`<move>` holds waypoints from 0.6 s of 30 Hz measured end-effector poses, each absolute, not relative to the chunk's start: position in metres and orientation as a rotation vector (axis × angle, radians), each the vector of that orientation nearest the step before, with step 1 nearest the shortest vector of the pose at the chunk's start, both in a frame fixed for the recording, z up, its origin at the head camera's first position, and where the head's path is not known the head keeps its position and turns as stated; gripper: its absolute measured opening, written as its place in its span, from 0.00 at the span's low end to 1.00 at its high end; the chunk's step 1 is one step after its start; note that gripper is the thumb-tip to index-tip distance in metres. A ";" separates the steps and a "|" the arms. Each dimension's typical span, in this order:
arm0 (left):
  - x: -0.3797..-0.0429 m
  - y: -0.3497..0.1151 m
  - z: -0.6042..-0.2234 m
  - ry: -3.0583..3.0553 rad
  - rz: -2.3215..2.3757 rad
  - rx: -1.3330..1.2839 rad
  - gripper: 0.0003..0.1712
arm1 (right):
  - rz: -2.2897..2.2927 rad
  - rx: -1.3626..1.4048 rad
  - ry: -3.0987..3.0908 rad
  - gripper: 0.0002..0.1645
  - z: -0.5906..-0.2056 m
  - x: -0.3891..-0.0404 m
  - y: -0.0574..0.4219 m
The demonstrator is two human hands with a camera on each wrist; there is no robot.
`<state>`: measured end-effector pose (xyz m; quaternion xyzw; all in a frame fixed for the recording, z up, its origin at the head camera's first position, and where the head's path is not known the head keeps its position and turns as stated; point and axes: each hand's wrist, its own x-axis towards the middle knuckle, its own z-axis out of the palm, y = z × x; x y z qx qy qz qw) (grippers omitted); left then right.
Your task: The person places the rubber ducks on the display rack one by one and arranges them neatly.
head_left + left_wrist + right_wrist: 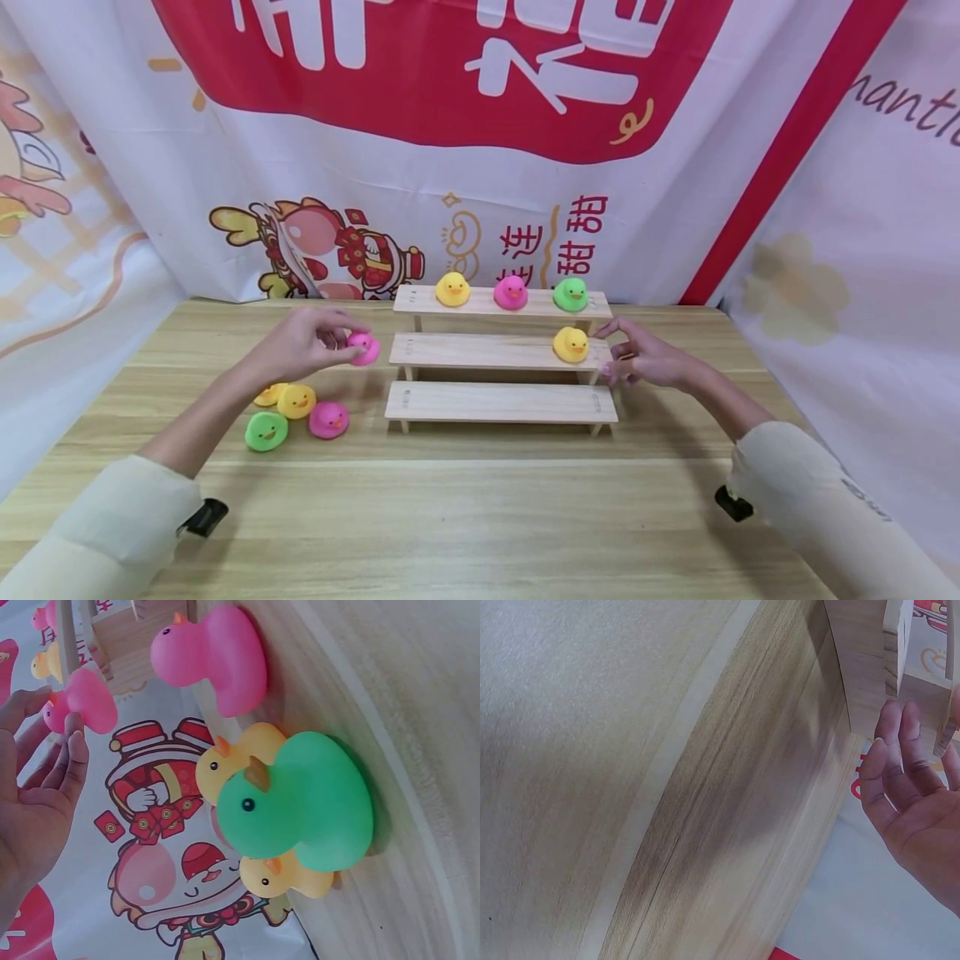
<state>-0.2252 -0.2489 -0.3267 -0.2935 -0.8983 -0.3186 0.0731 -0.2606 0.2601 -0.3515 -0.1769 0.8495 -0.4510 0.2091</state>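
My left hand (311, 342) pinches a pink rubber duck (363, 348) between thumb and fingers, just left of a three-step wooden stand (465, 351). The same pink duck (82, 705) shows in the left wrist view. My right hand (648, 357) is at the right end of the middle step, fingers loosely bent around its edge; whether they touch the wood, I cannot tell. Beside those fingers sits a yellow duck (572, 345) on the middle step. Yellow (453, 289), pink (511, 292) and green (571, 294) ducks stand along the top step. The bottom step (498, 402) is bare.
Left of the stand, on the wooden table (480, 517), lie a green duck (266, 432), a pink duck (329, 419) and two yellow ducks (296, 401) close together. A printed cloth (300, 167) hangs behind the table, with cloth at both sides too.
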 end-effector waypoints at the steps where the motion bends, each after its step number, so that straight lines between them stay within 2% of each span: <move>1: -0.225 -0.248 -0.326 -2.692 -0.967 -0.881 0.15 | -1.258 -0.494 2.361 0.34 -0.352 -0.261 0.260; 12: -0.225 -0.238 -0.318 -2.642 -1.071 -0.881 0.18 | -1.262 -0.513 2.360 0.33 -0.353 -0.261 0.261; 18: -0.224 -0.230 -0.314 -2.596 -1.093 -0.919 0.12 | -1.259 -0.509 2.360 0.33 -0.353 -0.261 0.260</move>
